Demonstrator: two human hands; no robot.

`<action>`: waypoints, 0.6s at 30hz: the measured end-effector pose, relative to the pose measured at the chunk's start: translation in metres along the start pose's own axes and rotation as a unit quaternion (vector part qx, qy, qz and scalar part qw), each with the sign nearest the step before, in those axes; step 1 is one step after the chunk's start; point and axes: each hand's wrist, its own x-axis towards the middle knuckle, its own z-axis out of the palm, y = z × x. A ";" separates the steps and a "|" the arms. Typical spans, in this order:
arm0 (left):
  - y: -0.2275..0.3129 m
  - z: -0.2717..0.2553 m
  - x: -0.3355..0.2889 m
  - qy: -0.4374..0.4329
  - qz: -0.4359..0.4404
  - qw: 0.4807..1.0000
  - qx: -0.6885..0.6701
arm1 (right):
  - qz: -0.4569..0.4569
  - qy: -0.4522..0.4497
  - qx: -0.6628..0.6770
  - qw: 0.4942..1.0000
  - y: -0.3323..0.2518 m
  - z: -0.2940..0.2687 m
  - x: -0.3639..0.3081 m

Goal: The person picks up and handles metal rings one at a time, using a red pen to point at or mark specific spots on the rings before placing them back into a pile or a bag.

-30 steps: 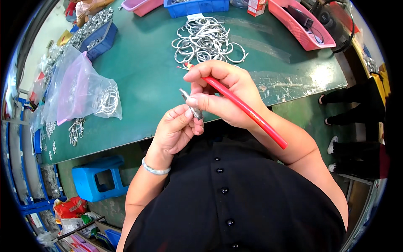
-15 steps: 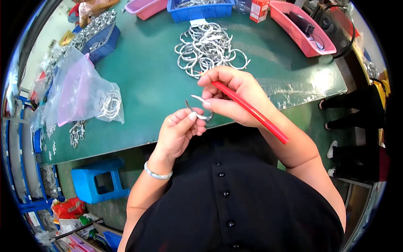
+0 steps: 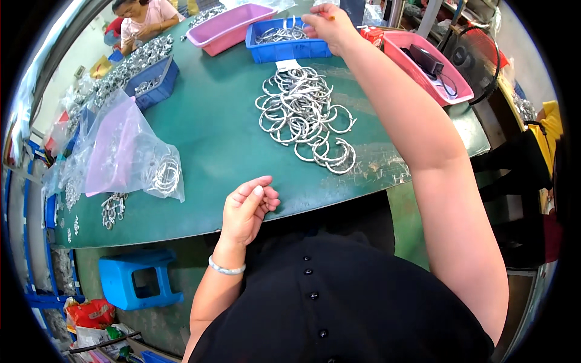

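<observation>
My right hand point(image 3: 330, 27) is stretched far forward over the right end of a blue basket point(image 3: 290, 53) of silver metal pieces. A small orange-red tip of a red rod point(image 3: 330, 17) shows at its curled fingers; the rest of the rod is hidden. Nearer to me, my left hand point(image 3: 247, 209) hovers at the table's front edge, its fingers loosely curled with nothing visible in them. Between the two lies a heap of silver open bangles point(image 3: 299, 103), several of them spread toward me. A white tag point(image 3: 288, 65) rests at the heap's far end.
A pink basket point(image 3: 230, 29) stands beside the blue one; another pink basket point(image 3: 426, 75) with a dark device is at right. A plastic bag point(image 3: 130, 151) with bangles lies left. A blue stool point(image 3: 140, 279) is below the table. A person point(image 3: 148, 21) sits at far left.
My right hand has swung forward from beside my left hand to the blue basket. The silver bangle that was between my hands is out of them. My left hand has lowered slightly.
</observation>
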 end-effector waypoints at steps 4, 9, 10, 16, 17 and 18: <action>-0.003 -0.002 -0.002 -0.019 0.012 1.000 -0.003 | -0.103 -0.129 -0.207 0.964 0.028 -0.020 -0.015; 0.001 -0.007 -0.003 -0.033 0.009 0.999 0.015 | -0.155 -0.241 -0.369 0.884 0.027 0.004 -0.081; 0.001 -0.008 -0.003 -0.033 0.009 0.999 0.013 | -0.196 -0.260 -0.412 0.851 0.023 0.009 -0.092; -0.001 -0.005 -0.001 -0.052 0.015 0.999 -0.001 | -0.232 -0.247 -0.504 0.794 0.029 0.024 -0.115; -0.001 -0.006 -0.001 -0.050 0.016 0.999 0.002 | -0.213 -0.241 -0.495 0.807 0.028 0.025 -0.116; -0.001 -0.006 -0.002 -0.048 0.017 0.999 0.004 | -0.215 -0.241 -0.494 0.807 0.027 0.026 -0.115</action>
